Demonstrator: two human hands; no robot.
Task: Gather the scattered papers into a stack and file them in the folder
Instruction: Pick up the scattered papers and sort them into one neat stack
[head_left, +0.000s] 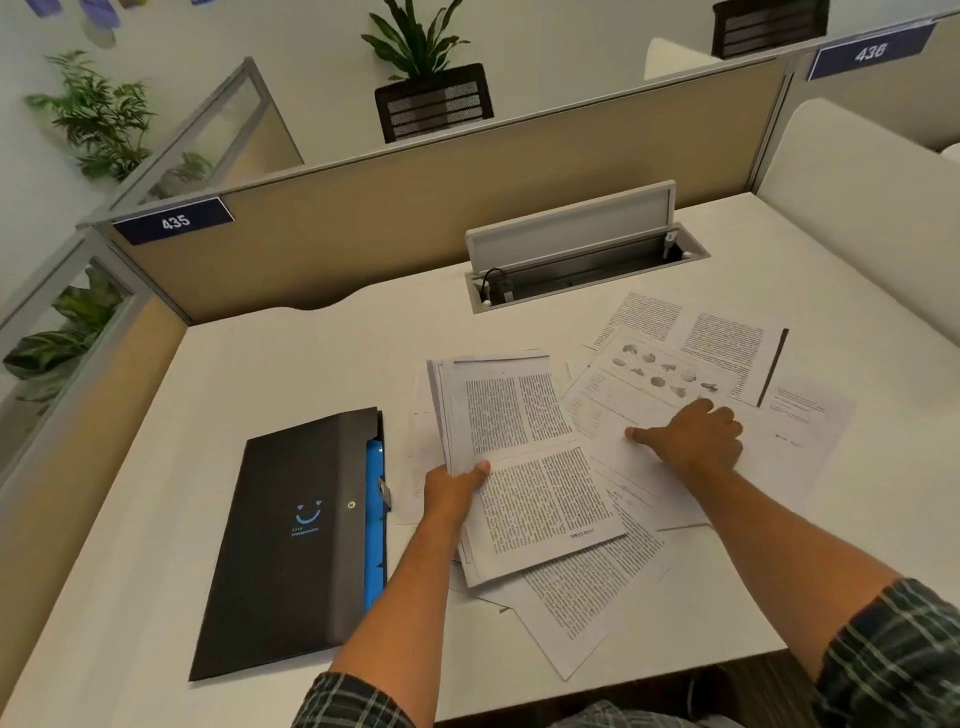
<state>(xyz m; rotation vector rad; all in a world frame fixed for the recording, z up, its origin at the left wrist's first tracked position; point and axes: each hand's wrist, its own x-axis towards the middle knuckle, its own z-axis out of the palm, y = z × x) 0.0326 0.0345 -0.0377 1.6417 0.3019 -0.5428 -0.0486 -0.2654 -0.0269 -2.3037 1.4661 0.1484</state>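
A small stack of printed pages is held at its left edge by my left hand, thumb on top. More loose printed sheets lie scattered under and to the right of it. One sheet with small pictures lies just beyond my right hand, which rests knuckles-up on the sheets with its thumb stretched left; I cannot tell whether it pinches a sheet. A black folder with a blue inner edge lies closed on the desk, left of my left arm.
A white desk carries everything. An open cable tray with a raised grey lid sits behind the papers. Beige cubicle partitions close off the back and left. A dark strip lies on the far right sheets. Potted plants stand beyond the partition.
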